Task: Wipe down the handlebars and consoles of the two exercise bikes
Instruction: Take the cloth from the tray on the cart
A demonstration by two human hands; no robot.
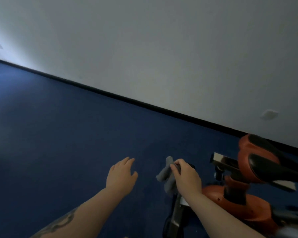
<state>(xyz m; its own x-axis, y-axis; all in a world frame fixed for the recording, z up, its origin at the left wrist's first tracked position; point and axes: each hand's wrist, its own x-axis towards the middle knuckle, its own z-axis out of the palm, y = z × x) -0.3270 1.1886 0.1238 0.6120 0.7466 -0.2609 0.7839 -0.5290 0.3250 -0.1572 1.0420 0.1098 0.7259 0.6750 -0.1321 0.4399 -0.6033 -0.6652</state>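
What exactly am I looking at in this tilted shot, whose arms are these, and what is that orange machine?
The one picture comes from a camera worn on a person's head, looking forward and down, so the arms are the wearer's own. The tilt makes the blue carpet and grey wall slant. The left hand hovers open above the carpet, holding nothing. The right hand grips a grey cloth around a dark handlebar end. To its right stands an orange and black exercise bike, only partly in view. A second bike is not visible here.
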